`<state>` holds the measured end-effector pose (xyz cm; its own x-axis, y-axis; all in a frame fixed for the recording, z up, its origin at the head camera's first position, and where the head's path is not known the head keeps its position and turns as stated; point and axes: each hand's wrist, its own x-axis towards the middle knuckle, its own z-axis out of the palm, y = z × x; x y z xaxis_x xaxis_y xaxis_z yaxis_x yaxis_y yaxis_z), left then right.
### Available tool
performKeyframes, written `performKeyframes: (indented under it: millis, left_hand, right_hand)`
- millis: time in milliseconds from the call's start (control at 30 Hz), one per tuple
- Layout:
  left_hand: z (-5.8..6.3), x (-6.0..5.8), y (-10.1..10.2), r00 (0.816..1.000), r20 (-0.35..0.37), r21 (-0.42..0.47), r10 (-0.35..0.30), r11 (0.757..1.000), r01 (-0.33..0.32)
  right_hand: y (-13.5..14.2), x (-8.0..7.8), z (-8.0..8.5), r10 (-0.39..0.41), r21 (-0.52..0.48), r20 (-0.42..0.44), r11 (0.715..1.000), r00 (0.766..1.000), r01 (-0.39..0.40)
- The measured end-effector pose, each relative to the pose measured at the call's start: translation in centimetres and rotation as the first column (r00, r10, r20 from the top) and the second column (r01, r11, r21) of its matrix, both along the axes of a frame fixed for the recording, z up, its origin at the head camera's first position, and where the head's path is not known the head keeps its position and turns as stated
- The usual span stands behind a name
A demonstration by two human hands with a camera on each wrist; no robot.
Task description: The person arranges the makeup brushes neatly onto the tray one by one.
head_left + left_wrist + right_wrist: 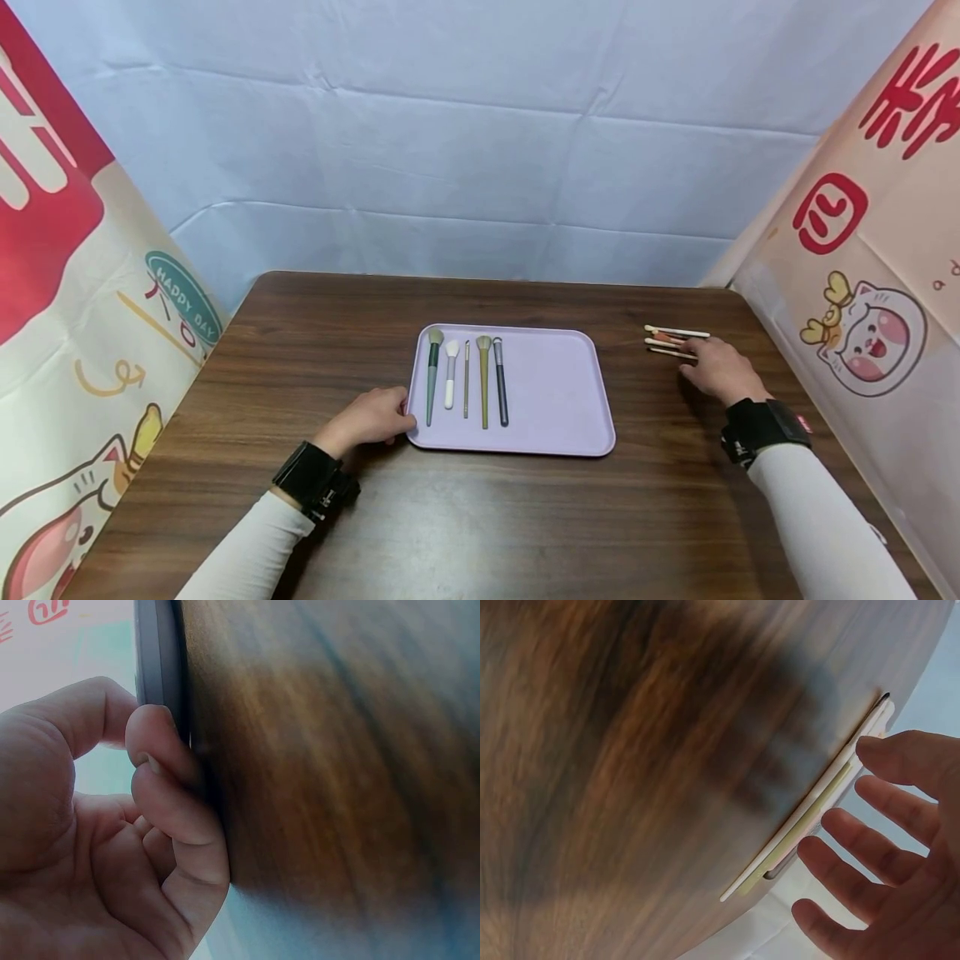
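My left hand (373, 417) grips the near left corner of a lilac tray (558, 383); in the left wrist view its fingers curl at the tray's edge (160, 656). Several makeup brushes lie side by side on the tray's left half, among them a green-handled brush (432, 387), a white-tipped one (450, 385), an olive one (484, 392) and a dark one (502, 392). Over at the right, my right hand (723, 371) hovers with spread fingers close over a small group of pale-handled brushes (684, 332). The right wrist view shows a white handle (799, 811) near the fingertips.
Both lie on a dark brown wooden table (525, 525). A pale blue cloth (465, 150) hangs behind the table's far edge. Printed cloths stand along the left (97, 275) and right (900, 225) sides, the right one close to my right forearm.
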<state>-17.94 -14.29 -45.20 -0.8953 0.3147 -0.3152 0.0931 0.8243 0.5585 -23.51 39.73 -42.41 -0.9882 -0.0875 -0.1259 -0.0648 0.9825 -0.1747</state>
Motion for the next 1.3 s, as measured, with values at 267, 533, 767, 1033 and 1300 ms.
performKeyframes:
  millis: [267, 533, 767, 1033, 1300]
  left_hand:
    - [0.1, 0.0, 0.0, 1.0, -0.004, 0.004, -0.001, 1.0, 0.001]
    - [0.2, 0.0, -0.1, 1.0, -0.003, -0.002, -0.008, 1.0, 0.008]
    - [0.2, 0.0, 0.0, 1.0, 0.004, -0.001, -0.007, 1.0, 0.007]
    - [0.2, 0.1, 0.0, 1.0, 0.003, -0.003, -0.006, 1.0, 0.006]
    - [0.3, 0.1, 0.0, 1.0, 0.013, -0.005, -0.001, 1.0, 0.001]
  right_hand:
    - [0.7, -0.4, -0.3, 0.005, 0.012, 0.013, 1.0, 1.0, -0.005]
    - [1.0, -0.9, -0.4, 0.007, 0.027, 0.029, 1.0, 1.0, -0.008]
    - [1.2, -1.1, -0.5, 0.028, 0.022, 0.02, 0.999, 0.999, -0.029]
    - [1.4, -1.3, -0.8, 0.06, 0.012, -0.013, 0.998, 0.998, -0.06]
    - [1.5, -1.9, -1.4, 0.111, 0.021, -0.091, 0.994, 0.99, -0.11]
